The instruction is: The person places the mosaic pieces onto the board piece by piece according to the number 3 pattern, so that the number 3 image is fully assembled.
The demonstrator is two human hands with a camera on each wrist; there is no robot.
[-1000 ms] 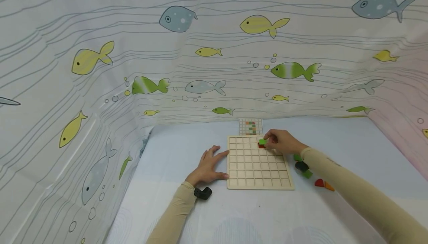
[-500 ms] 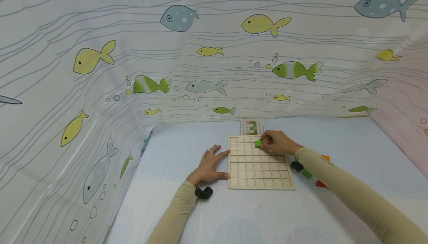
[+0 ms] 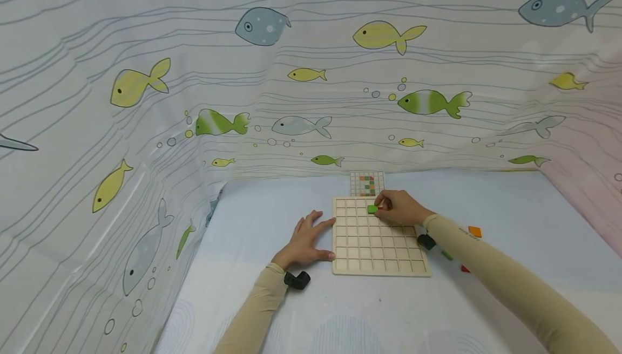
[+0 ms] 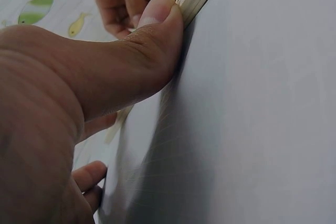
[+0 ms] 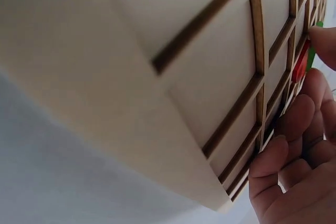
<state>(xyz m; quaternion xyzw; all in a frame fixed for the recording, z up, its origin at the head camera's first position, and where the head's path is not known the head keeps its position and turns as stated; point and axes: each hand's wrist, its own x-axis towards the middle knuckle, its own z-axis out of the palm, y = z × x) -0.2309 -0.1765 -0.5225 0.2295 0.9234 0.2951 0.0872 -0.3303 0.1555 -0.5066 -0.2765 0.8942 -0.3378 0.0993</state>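
Note:
A pale wooden grid board (image 3: 379,246) lies on the table. My left hand (image 3: 303,240) is spread at its left edge, thumb and a fingertip touching the rim; the left wrist view shows the thumb (image 4: 157,30) pressed to the board's side. Near the board's far edge my right hand (image 3: 400,208) pinches a green square tile (image 3: 372,209) between thumb and fingers, close over the second row of cells. Just right of that tile is a red piece (image 3: 380,208), partly hidden by the fingers. In the right wrist view the red piece (image 5: 301,64) overlaps the green tile (image 5: 311,56).
Behind the board lies a small pattern card (image 3: 367,184) printed with coloured squares on a grid. To the right are an orange tile (image 3: 474,232), a green piece (image 3: 447,255) and a red piece (image 3: 465,269), the latter two partly covered by the sleeve. A fish-print cloth (image 3: 301,100) hangs behind.
My right hand has shifted left, bringing the green tile from over the red piece to its left side and lower. The orange tile now shows beyond the sleeve. My left hand stays put.

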